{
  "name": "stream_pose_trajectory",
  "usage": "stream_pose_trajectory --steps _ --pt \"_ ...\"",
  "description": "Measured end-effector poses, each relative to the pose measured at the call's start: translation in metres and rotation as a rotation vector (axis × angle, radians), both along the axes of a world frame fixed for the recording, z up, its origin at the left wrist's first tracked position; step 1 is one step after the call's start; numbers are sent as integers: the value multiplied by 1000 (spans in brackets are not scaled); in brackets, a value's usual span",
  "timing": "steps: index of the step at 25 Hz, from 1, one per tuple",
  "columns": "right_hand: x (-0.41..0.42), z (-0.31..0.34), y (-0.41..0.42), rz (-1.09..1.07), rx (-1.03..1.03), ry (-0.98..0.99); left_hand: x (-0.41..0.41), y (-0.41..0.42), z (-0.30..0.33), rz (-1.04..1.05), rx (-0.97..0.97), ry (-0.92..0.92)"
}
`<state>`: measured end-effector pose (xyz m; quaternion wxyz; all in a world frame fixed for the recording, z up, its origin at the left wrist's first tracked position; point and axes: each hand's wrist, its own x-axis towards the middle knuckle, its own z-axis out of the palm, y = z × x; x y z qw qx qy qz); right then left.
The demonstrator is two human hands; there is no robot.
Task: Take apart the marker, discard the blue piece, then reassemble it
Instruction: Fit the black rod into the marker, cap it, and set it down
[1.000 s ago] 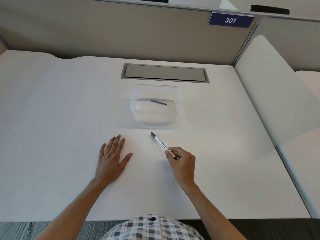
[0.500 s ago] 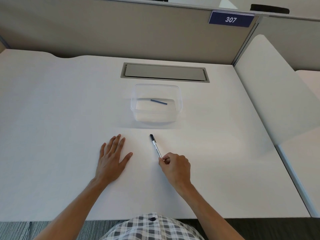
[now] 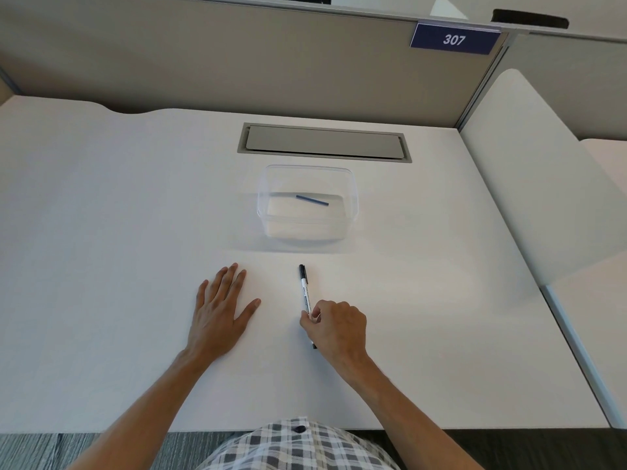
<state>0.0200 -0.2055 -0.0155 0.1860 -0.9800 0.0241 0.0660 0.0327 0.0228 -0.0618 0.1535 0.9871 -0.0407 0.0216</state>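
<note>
**Marker in your R hand, blue piece in the box**

Your right hand [image 3: 336, 325] is gripping the marker [image 3: 305, 295] w/ curled fingers, pinching the lower part of the white barrel betw. thumb and fingertips. The marker is lying along the white desk [image 3: 118, 215], black cap end pointing away from you toward the container; its near tip is poking out just below your hand. Whether the barrel is resting on the desk or is raised a bit, can't tell.

Your left hand [image 3: 220, 307] is lying flat on the desk, palm down, fingers straight and slightly spread, holding nothing. It's sitting beside the marker, not touching it.

The blue piece [image 3: 312, 200] is lying inside the clear plastic container [image 3: 353, 205], near its back wall, tilted a little. The container is standing just beyond the marker's cap, apart from it, and in front of the grey cable hatch [image 3: 324, 143].

A "307" sign [image 3: 454, 39] is hanging on the partition, far R.
</note>
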Motion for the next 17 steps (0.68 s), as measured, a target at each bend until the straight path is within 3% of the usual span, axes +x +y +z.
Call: stream_pose_trajectory --steps 17 --pt "21 -4 15 -80 41 7 0 0 0 -2 5 -10"
